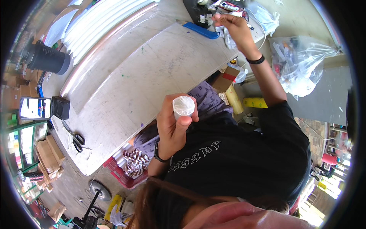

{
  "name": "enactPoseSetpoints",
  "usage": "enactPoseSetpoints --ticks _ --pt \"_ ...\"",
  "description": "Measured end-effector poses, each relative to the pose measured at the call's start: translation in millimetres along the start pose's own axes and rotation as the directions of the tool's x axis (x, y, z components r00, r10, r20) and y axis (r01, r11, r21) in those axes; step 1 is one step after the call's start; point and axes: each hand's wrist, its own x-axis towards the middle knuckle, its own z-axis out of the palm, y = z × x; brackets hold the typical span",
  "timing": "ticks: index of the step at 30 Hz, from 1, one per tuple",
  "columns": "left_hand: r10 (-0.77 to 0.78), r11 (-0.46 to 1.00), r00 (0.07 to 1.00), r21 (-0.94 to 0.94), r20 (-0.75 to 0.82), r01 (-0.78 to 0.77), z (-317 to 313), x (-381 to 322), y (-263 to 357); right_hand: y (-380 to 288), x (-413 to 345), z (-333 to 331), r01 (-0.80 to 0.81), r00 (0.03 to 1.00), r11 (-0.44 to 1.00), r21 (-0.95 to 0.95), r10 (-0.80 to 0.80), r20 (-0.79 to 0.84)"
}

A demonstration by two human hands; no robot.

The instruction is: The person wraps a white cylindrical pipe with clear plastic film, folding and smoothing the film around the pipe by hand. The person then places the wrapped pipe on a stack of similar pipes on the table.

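Observation:
My left hand (174, 126) is wrapped around a small cylindrical object (183, 106), held upright in front of my chest. Its round end is covered in wrinkled, whitish translucent plastic; the rest is hidden by my fingers. My right hand (231, 27) is raised over the far right end of the table (143, 71), fingertips drawn together. Whether anything thin is between them cannot be made out. Just left of that hand lies a blue-handled utility knife (201, 30), beside a black tape dispenser (198, 13).
Clear plastic film (114, 57) and long white rolls (97, 25) lie along the far side. Black-handled scissors (77, 140), a phone (35, 108) and a black bottle (48, 58) are at the left. A filled plastic bag (297, 63) hangs right; a red crate (125, 177) stands below.

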Motion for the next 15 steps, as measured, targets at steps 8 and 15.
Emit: enactPoseSetpoints --ticks 8,15 --pt "0.055 0.990 0.998 -0.127 -0.004 -0.055 3 8 -7 95 20 -16 0.116 0.992 0.988 0.097 -0.121 0.045" --pt "0.278 0.960 0.952 -0.005 -0.126 -0.281 9 10 -25 -1 -6 -20 0.059 0.997 0.998 -0.034 -0.057 0.059"
